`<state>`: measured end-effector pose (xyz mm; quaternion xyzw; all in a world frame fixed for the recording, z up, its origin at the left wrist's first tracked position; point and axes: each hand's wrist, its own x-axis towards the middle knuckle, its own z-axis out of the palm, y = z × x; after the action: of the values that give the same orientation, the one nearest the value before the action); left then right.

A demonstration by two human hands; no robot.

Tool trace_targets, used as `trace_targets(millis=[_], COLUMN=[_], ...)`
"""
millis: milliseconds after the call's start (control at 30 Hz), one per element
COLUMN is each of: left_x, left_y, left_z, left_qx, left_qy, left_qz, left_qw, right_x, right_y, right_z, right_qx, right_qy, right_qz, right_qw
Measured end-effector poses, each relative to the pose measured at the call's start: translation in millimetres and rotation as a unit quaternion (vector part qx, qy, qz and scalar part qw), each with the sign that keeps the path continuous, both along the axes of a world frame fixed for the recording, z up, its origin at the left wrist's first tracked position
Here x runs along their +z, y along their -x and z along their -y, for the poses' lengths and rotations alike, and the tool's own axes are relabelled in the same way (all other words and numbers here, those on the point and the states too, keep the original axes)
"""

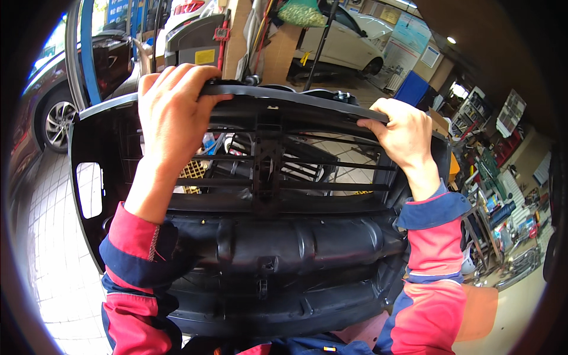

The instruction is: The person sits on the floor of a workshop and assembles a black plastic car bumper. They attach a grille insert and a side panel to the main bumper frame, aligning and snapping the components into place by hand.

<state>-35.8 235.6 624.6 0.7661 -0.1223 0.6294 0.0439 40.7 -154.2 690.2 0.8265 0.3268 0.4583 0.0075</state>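
Note:
A large black plastic car bumper (296, 239) fills the middle of the view, its ribbed inner side facing me. Slats cross its opening around an upright centre piece (269, 160). My left hand (177, 109) is closed over the bumper's upper edge, left of the middle, with the thumb on my side. Farther right, my right hand (405, 127) pinches the same edge between thumb and bent fingers. Both forearms, in red and navy sleeves, reach up in front of the bumper and cover parts of its sides.
A dark car (56, 89) stands at the left beside a blue post (89, 59). Behind the bumper are a dark grey machine (198, 44) and a white car (337, 41). Cluttered shelves with tools and parts (497, 177) line the right. Pale floor tiles (53, 236) show at left.

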Motion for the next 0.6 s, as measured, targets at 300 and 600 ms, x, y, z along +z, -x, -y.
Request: trace_targets(millis=[300,600], left_x=[63.1,-11.8], left_y=[-22.6,-17.9], left_z=[4.4,26.2], left_qx=[-0.06,-0.088], left_qy=[0.014,0.165], left_qz=[0.015,0.113], left_qw=[0.998,0.976], right_x=[75.2,55.1], right_y=[49.1,89.0], right_z=[21.3,8.5], right_qx=[-0.002,-0.08], right_qy=[0.043,0.085], right_qz=[0.153,0.13], right_qw=[0.987,0.985])
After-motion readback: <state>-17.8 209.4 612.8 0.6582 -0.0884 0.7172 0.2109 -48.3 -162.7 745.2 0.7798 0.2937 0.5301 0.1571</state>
